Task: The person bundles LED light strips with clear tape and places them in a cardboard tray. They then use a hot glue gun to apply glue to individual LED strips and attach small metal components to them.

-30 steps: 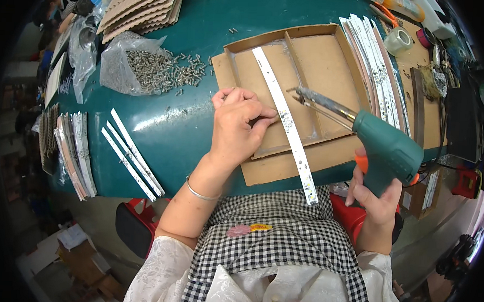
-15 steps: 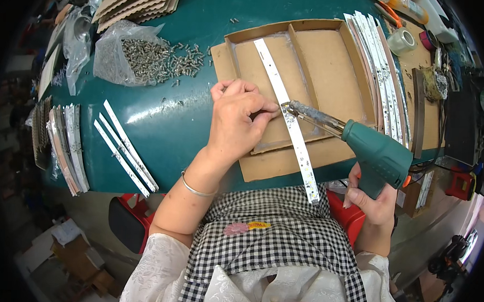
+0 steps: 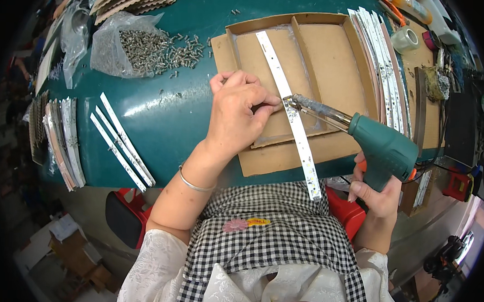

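Observation:
A long white circuit strip (image 3: 302, 148) dotted with small parts lies slanted across the cardboard tray (image 3: 332, 58), its near end jutting past the table edge. My right hand (image 3: 379, 199) is wrapped round the handle of a green soldering gun (image 3: 382, 146). The gun's metal tip meets the strip near its middle. Just left of that spot, my left hand (image 3: 235, 115) is closed in a pinch with thumb and forefinger against the strip's edge. Whatever sits between those fingertips is too small and hidden to name.
Several small metal connectors (image 3: 176, 55) spill from a clear plastic bag (image 3: 110, 51) at the far left. Three white strips (image 3: 124, 140) lie to the left, beside stacked strips (image 3: 64, 140). More strips (image 3: 380, 70) stand along the tray's right side, near a tape roll (image 3: 404, 39).
The picture has shifted slightly as a whole. Both hands keep their holds, and the gun's tip stays at the same part of the strip.

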The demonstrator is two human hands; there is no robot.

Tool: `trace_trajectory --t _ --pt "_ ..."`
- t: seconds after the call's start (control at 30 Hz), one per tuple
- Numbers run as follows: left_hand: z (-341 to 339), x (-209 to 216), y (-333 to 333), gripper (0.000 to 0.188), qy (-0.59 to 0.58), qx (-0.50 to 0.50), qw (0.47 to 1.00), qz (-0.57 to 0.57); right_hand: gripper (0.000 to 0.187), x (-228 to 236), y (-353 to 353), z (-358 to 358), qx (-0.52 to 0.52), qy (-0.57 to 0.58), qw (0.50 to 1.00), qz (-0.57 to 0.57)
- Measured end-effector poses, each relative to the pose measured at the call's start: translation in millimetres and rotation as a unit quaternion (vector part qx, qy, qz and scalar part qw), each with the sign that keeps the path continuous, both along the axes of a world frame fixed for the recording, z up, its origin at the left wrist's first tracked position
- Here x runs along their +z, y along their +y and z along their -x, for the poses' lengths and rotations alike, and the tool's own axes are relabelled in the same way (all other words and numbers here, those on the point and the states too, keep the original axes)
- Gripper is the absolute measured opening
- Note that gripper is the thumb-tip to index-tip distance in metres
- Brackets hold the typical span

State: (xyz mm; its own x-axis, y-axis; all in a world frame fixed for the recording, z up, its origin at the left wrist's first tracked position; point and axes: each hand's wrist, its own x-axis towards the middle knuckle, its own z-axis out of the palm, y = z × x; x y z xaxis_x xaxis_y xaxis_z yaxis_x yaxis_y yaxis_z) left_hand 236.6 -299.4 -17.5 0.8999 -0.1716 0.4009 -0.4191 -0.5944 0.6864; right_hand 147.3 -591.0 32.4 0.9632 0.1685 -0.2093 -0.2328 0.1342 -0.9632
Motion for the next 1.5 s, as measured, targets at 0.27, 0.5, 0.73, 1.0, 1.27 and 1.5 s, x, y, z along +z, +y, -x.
trace_trajectory --t 0.27,0.5,0.73,1.0,1.27,1.5 --pt "-1 1 1 0.018 -0.004 -0.005 1.000 -0.022 0.055 -6 -9 1 0.040 0.007 0.999 0.017" --pt "-1 -1 0 0.014 0.001 -0.006 1.000 -0.001 0.069 -2 -23 -2 -0.003 -0.011 1.000 -0.018" --pt "-1 0 0 0.013 0.006 -0.007 1.000 0.001 0.080 -4 -24 0 -0.045 -0.038 0.997 -0.046" --pt "0 4 2 0.013 0.012 -0.010 1.000 -0.019 0.086 11 -21 17 -0.161 -0.099 0.980 -0.055" --pt "13 32 1 0.025 -0.052 -0.030 0.991 -0.121 0.073 35 -47 14 -0.325 -0.274 0.903 0.065" --pt "38 61 -21 0.038 -0.058 -0.249 0.954 -0.157 0.039 -44 -118 -21 -0.372 -0.292 0.788 0.394"
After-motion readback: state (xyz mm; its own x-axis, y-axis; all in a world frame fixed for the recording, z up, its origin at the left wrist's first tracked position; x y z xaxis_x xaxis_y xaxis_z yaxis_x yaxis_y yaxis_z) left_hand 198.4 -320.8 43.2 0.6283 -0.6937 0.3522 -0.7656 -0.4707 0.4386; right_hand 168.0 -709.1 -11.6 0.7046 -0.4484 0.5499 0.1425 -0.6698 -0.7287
